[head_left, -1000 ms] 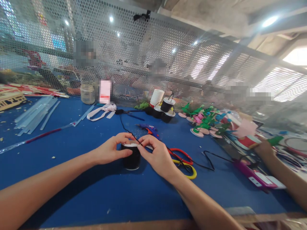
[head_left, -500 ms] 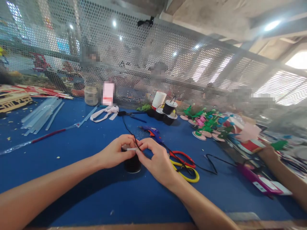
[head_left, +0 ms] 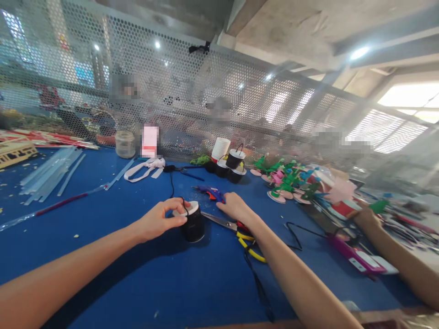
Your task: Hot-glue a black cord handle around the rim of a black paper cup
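Observation:
A small cup wrapped in black, with a white top (head_left: 194,224), stands upright on the blue table. My left hand (head_left: 166,219) is closed at the cup's upper left, its fingers pinching a black cord (head_left: 185,208) over the white top. To the right, my right hand (head_left: 235,206) has its fingers closed round the rear end of a blue and orange glue gun (head_left: 211,193) lying on the table. Scissors with red and yellow handles (head_left: 252,249) lie partly under my right forearm, blades towards the cup.
Several small black cups (head_left: 235,157) and a white spool (head_left: 220,148) stand at the back. Translucent sticks (head_left: 51,173) lie left. Green and pink pieces (head_left: 284,180), a purple power strip (head_left: 356,253) and another person's arm (head_left: 391,246) are right. Mesh (head_left: 164,91) rises behind.
My right hand has left the cord and cup and moved right and back, to the glue gun. My left hand stays at the cup, whose white top now shows. The view has shifted slightly.

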The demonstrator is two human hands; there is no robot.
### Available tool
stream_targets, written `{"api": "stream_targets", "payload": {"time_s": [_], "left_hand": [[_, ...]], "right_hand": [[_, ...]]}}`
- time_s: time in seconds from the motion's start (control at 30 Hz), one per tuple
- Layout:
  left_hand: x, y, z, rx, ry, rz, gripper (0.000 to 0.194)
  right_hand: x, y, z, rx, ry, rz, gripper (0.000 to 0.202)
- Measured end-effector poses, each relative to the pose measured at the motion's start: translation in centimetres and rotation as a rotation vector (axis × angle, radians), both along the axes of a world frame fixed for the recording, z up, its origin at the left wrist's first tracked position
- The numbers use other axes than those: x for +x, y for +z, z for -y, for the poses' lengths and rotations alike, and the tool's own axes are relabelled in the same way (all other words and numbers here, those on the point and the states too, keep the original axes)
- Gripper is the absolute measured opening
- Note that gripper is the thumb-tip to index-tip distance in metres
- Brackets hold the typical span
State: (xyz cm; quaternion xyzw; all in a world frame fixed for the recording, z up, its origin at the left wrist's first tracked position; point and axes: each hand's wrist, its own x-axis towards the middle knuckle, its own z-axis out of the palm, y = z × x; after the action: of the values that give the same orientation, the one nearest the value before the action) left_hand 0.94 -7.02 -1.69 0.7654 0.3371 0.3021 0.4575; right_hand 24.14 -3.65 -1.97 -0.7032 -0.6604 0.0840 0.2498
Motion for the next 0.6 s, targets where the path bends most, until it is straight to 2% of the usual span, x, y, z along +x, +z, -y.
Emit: {"api": "stream_targets", "payload": {"time_s": [0.13, 0.2, 0.27, 0.4, 0.47, 0.5, 0.6], "left_hand": [[-0.2, 0.7, 0.0, 0.020, -0.018, -0.056, 0.010], [-0.4, 1.1, -0.1, 0.026, -0.034, -0.092, 0.010], [-0.6, 1.5, -0.2, 0.026, -0.059, -0.129, 0.011], [-0.9, 1.6, -0.5, 0.038, -0.109, -0.157, 0.013], [-0.9, 1.3, -0.6, 0.038, -0.107, -0.120, 0.013], [-0.9, 1.1, -0.7, 0.030, -0.095, -0.087, 0.013], [-0.7, 0.4, -0.8, -0.004, -0.038, 0.024, 0.014]], "right_hand": [[-0.2, -1.3, -1.6, -0.040, -0.046, -0.038, 0.012], [-0.2, -1.2, -1.8, -0.031, -0.067, -0.091, 0.007], [0.0, -0.6, -1.5, -0.015, -0.076, -0.163, 0.012], [0.4, 1.7, 1.1, 0.045, -0.015, -0.336, 0.032], [0.3, 2.8, 3.1, 0.035, 0.063, -0.424, 0.028], [0.1, 3.2, 4.1, -0.013, 0.136, -0.535, 0.025], [-0.9, 3.8, 6.6, -0.032, 0.241, -0.658, 0.026]]}}
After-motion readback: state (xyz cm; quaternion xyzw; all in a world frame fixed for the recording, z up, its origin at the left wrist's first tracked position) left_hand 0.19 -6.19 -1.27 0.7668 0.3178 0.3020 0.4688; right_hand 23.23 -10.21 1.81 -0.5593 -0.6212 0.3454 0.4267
